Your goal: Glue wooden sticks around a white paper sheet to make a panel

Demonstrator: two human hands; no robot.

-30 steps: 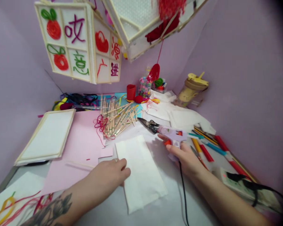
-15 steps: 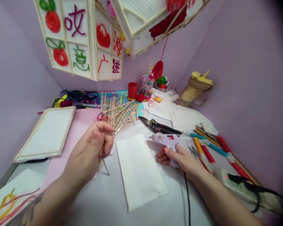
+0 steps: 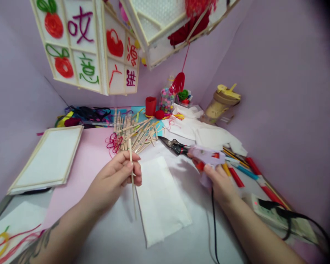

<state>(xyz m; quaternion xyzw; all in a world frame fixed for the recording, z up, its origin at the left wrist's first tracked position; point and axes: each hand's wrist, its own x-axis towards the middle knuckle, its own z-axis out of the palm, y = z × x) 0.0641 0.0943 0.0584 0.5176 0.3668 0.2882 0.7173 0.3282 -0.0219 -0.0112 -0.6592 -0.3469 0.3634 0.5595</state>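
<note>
Our left hand [image 3: 114, 179] pinches a thin pale wooden stick [image 3: 132, 176] between thumb and fingertips, the grip pressed together near the stick's upper third. The stick stands almost upright in the head view, its long axis running from just under the loose pile of wooden sticks [image 3: 136, 132] down toward us, and its lower end hangs over the left edge of a white rectangular sheet of paper [image 3: 161, 201] lying on the table [image 3: 121, 238].

Our right hand [image 3: 218, 181] is wrapped around the handle of a pale purple glue gun with an orange trigger [image 3: 207, 157], fingers closed on it; its black cord [image 3: 213, 220] trails back along the forearm. The nozzle points left, toward the stick, with the white sheet lying between the two hands. The stick lies to the left of the gun and near it but apart, so the right hand has the shorter way across.

Just behind the gun lies a pair of black-handled pliers [image 3: 173, 145], and to its right a row of coloured pencils and pens [image 3: 242, 167]. A framed white panel [image 3: 48, 159] rests at the far left.
</note>
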